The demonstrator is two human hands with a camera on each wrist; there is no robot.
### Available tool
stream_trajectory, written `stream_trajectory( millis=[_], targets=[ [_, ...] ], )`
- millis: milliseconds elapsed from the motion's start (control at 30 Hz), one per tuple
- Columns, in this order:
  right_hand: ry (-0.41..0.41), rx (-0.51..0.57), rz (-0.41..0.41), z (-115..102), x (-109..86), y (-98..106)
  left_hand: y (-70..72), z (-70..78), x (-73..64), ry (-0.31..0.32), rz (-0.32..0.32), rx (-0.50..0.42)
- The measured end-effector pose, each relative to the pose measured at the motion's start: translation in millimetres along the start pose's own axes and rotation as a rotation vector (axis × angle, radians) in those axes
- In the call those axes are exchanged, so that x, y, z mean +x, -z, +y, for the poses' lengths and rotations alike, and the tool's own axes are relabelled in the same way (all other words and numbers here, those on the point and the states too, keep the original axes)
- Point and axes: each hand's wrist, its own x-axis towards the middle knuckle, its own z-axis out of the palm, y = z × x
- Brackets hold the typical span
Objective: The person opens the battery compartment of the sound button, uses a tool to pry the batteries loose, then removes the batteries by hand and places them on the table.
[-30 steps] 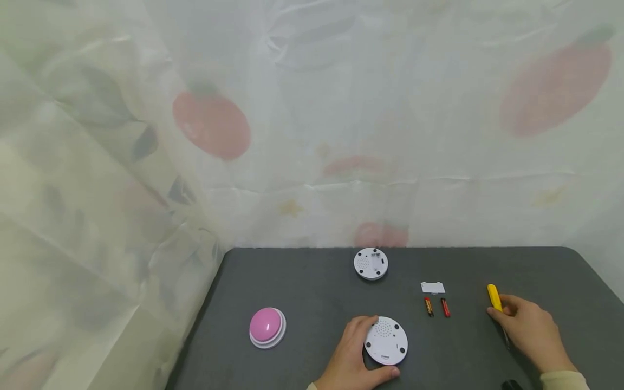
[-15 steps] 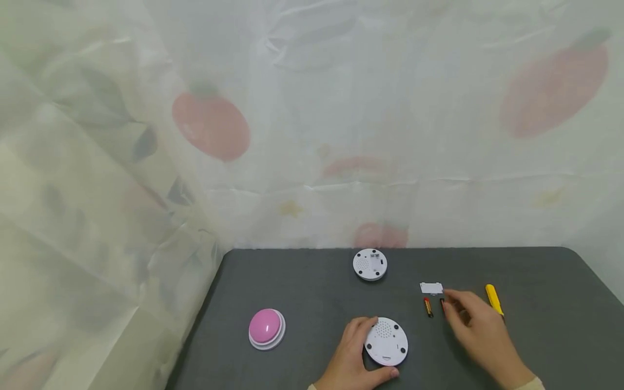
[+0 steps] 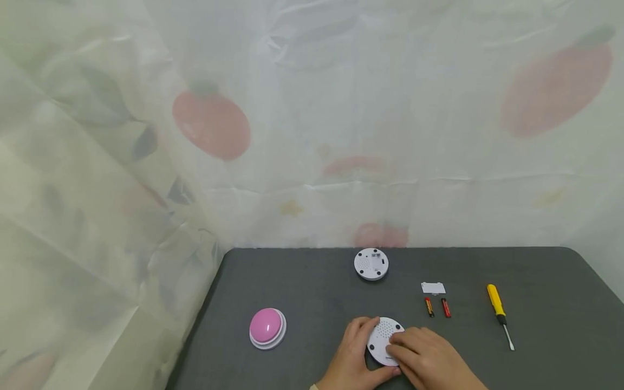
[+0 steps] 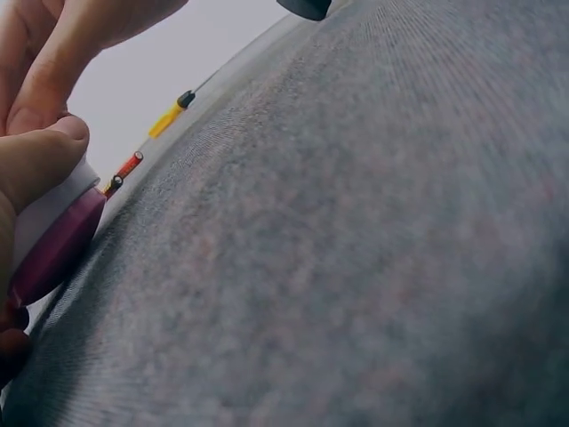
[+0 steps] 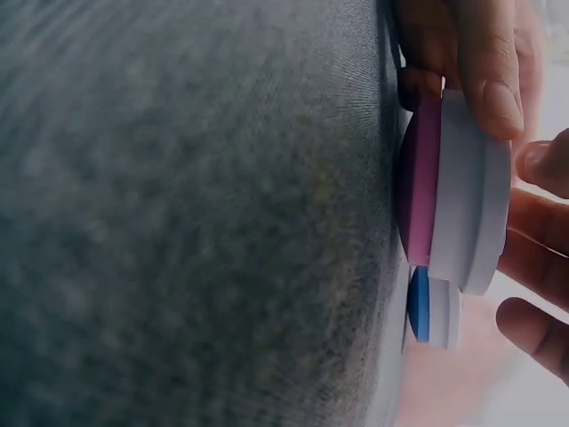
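Snugly, the left hand (image 3: 352, 355) curls fingers and thumb round the rim of a round white plastic device with a pink dome (image 3: 382, 340), dome down on the dark grey desk (image 3: 317, 287); the right hand's (image 3: 431, 360) bent fingers overlap its right side, whether gripping anything I cannot tell.

The head view shows diffuse illumination, with glare on the pink push button (image 3: 265, 325), lower left. Wrist views are dimmer; the foreground tabletop (image 4: 356, 267) is blurred.
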Motion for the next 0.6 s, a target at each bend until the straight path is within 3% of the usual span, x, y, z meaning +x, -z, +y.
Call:
stream_trajectory(
  millis=[200, 433, 600],
  targets=[
    [0.034, -0.063, 0.019, -2, 1.0, -3, -1.6, 0.8, -0.1, -0.005, 0.01, 0.013],
    [0.085, -0.138, 0.062, -7, 4.2, -6, -3.6, 0.2, 0.7, -0.1, 0.087, 0.097],
    [0.086, -0.179, 0.053, -11, 6.6, -7, -2.8, 0.9, 2.1, -0.111, 0.102, 0.093]
  ],
)
